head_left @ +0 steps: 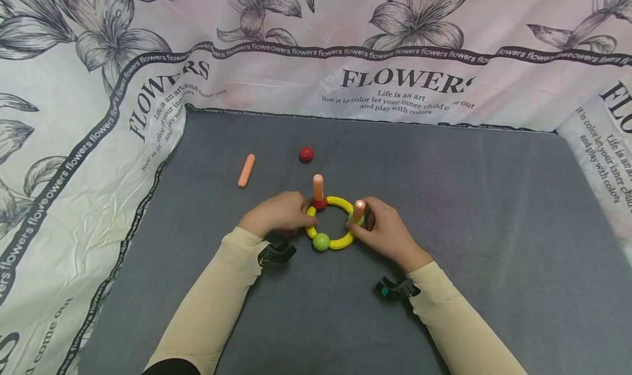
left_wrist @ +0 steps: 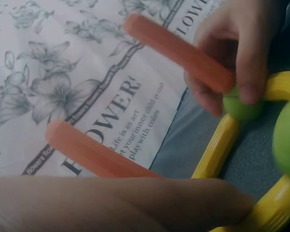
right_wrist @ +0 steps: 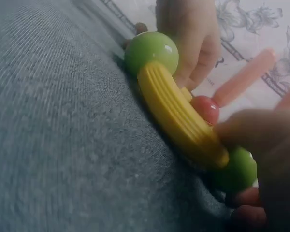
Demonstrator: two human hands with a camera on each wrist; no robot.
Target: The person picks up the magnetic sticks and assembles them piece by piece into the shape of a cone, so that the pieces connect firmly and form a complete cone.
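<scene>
A ring of curved yellow rods [head_left: 340,243], joined by balls, lies on the grey table. At its front is a green ball [head_left: 321,242]; at the back left, a red ball [head_left: 319,204] carries an upright orange stick [head_left: 318,187]. My left hand [head_left: 278,213] pinches the ring's left yellow rod, seen in the left wrist view beside the thumb [left_wrist: 212,200]. On the ring's right side my right hand [head_left: 390,235] holds another green ball [right_wrist: 237,169], fingers and thumb around it. From that ball a second orange stick [head_left: 359,209] stands up.
Beyond the left hand lies a loose orange stick [head_left: 246,170]. A loose red ball [head_left: 306,154] sits behind the ring. Flower-printed white sheeting [head_left: 276,84] borders the grey tabletop [head_left: 474,210] at the back and sides.
</scene>
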